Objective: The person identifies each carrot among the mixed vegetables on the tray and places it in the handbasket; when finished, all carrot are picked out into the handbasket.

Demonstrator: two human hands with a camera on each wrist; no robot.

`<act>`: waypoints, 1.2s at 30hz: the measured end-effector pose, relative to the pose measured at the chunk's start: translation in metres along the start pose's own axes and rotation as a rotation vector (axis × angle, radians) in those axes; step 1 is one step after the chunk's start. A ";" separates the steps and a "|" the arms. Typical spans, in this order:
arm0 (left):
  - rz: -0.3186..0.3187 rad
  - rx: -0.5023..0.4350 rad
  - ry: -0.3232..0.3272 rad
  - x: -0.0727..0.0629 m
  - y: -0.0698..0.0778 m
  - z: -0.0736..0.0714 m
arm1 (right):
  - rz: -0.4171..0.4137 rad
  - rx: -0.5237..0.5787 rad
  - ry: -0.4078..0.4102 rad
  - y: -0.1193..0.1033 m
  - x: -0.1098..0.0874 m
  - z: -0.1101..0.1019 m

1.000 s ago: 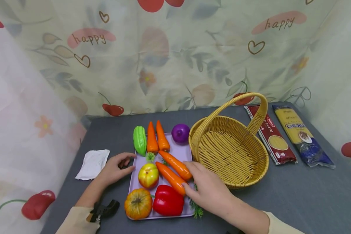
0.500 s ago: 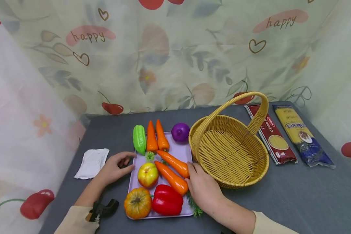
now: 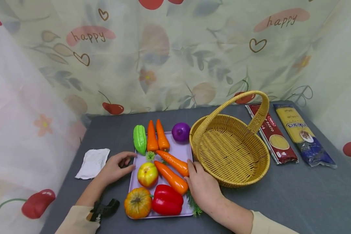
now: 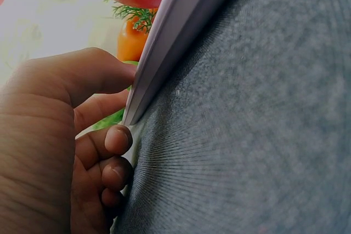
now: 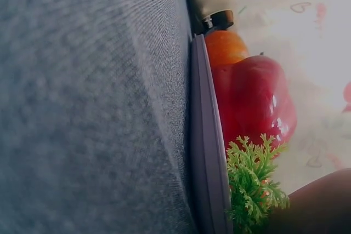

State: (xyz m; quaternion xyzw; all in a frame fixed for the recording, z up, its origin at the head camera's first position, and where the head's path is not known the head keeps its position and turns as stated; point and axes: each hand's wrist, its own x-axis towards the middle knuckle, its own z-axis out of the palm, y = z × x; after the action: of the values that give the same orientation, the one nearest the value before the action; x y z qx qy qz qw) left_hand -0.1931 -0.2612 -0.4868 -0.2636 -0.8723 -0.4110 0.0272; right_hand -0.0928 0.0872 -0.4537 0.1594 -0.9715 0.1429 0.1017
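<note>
A second ago the right hand [image 3: 204,186] reached over the ends of the lower carrot [image 3: 171,178] and upper carrot [image 3: 172,163]. Now it sits at the right edge of the tray [image 3: 182,153], touching or just beside those ends; whether it grips is unclear. Both carrots lie on the tray, the upper one slightly further left. The left hand [image 3: 117,167] has stayed, fingers loosely curled, thumb at the left rim; I cannot tell if it grips.
</note>
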 end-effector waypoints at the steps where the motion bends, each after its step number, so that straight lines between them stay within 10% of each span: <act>1: -0.005 0.001 -0.002 0.000 0.000 0.000 | -0.007 -0.014 0.010 0.000 0.000 0.000; 17: 0.010 -0.005 0.001 0.000 0.000 0.000 | -0.143 -0.079 0.193 -0.004 -0.007 -0.007; 36: -0.024 0.002 0.010 -0.001 -0.004 0.002 | -0.251 0.420 0.308 0.000 -0.023 -0.128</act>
State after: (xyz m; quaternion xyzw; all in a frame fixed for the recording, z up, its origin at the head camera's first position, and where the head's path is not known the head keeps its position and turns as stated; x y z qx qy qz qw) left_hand -0.1935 -0.2626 -0.4913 -0.2511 -0.8757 -0.4116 0.0268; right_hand -0.0521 0.1335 -0.3391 0.2724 -0.8664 0.3498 0.2299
